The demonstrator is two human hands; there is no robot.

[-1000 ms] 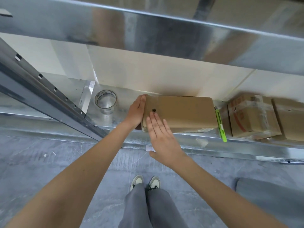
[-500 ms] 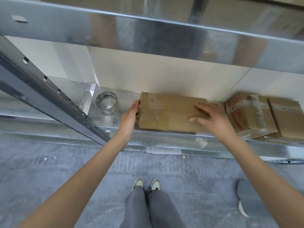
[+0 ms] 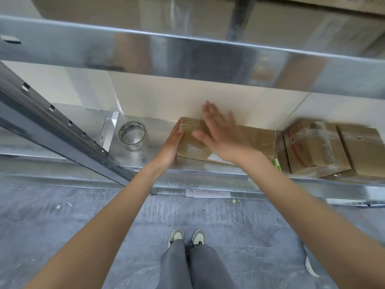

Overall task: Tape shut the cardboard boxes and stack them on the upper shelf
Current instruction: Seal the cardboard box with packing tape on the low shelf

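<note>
A flat brown cardboard box (image 3: 258, 140) lies on the metal lower shelf (image 3: 208, 172), with clear tape across its top. My left hand (image 3: 171, 146) rests flat against the box's left end, fingers straight. Over the top of the box lies my right hand (image 3: 218, 133), flat, fingers spread and blurred with motion. A roll of clear tape (image 3: 132, 135) stands on the shelf left of the box. The upper shelf beam (image 3: 187, 53) runs across the top of the view, with large cardboard boxes (image 3: 291, 24) above it.
Two more taped boxes (image 3: 312, 149) (image 3: 362, 151) sit to the right on the same shelf. A green tool (image 3: 277, 164) pokes out between them and the flat box. A slanted steel upright (image 3: 52, 124) crosses at left. My feet stand on grey concrete floor (image 3: 62, 215).
My right hand swept from the box's right end to the left across its top. My left hand stayed at the left end. The view shifted slightly.
</note>
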